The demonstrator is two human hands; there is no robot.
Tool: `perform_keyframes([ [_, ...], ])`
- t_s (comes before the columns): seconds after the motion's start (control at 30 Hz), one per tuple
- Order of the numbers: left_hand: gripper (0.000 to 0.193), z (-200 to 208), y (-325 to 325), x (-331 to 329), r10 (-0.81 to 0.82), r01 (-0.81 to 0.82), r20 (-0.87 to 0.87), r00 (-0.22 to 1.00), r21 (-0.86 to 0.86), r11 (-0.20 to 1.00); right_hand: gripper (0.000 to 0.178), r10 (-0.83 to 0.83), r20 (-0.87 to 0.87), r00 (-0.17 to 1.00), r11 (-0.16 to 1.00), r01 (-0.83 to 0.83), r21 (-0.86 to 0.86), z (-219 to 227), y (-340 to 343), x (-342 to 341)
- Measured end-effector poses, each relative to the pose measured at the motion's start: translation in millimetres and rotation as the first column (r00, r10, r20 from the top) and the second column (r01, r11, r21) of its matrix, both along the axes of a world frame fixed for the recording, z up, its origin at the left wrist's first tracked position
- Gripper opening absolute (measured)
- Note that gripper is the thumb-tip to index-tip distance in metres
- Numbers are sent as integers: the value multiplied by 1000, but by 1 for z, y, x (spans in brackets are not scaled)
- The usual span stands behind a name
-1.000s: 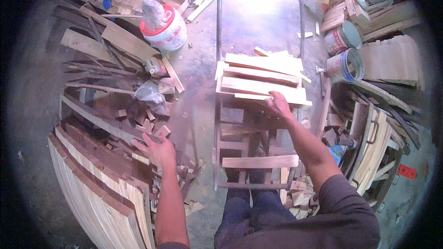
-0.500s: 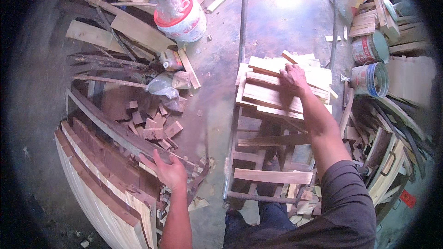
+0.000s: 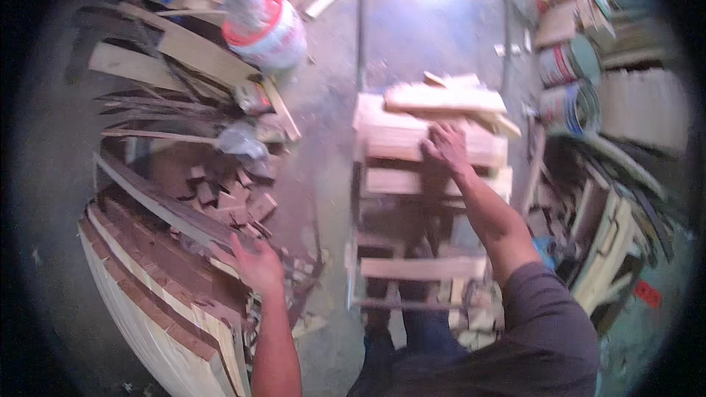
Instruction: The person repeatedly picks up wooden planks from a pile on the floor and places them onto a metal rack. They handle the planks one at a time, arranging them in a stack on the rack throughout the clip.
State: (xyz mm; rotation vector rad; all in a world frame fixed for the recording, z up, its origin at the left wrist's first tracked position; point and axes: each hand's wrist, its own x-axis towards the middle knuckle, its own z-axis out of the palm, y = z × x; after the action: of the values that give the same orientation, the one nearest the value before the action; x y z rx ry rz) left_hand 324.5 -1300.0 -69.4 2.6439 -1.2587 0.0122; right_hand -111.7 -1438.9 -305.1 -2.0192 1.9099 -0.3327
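Note:
My right hand [image 3: 447,144] rests on a pale wooden board [image 3: 397,138] in the stack in front of me. Its fingers look slightly bent and apart, though the picture is blurred there. Just beyond it another board [image 3: 441,98] lies across the stack, with a narrow strip [image 3: 498,123] sticking out at its right end. Nearer to me is one more board [image 3: 401,181]. Over on the left, my left hand [image 3: 257,265] hangs open and empty, fingers spread, beside a long dark rail [image 3: 158,202].
Layered boards [image 3: 140,301] fill the lower left, and small wood blocks [image 3: 232,202] are heaped behind the rail. A white bucket with a red rim [image 3: 276,40] stands at the upper left. Two buckets [image 3: 566,62] lie tipped at the right. A crosspiece [image 3: 423,268] spans the frame below the stack.
My right hand has come nearer to me across the stack, and the boards under it have shifted and lie differently. My left hand stays open by the rail. The whole view has moved slightly.

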Motion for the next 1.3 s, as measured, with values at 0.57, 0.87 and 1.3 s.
perform_keyframes([
  [0.57,56,-3,4,6,30,-26,-40,999,94,995,47,216,112,970,902,-242,359,34,282,30],
  [0.87,58,-45,31,65,-327,204,332,885,356,912,90,298,-231,926,920,-214,328,24,14,15],
  [1.3,57,-30,27,47,-249,174,236,939,300,938,102,367,-141,919,812,-243,530,13,-31,12],
])
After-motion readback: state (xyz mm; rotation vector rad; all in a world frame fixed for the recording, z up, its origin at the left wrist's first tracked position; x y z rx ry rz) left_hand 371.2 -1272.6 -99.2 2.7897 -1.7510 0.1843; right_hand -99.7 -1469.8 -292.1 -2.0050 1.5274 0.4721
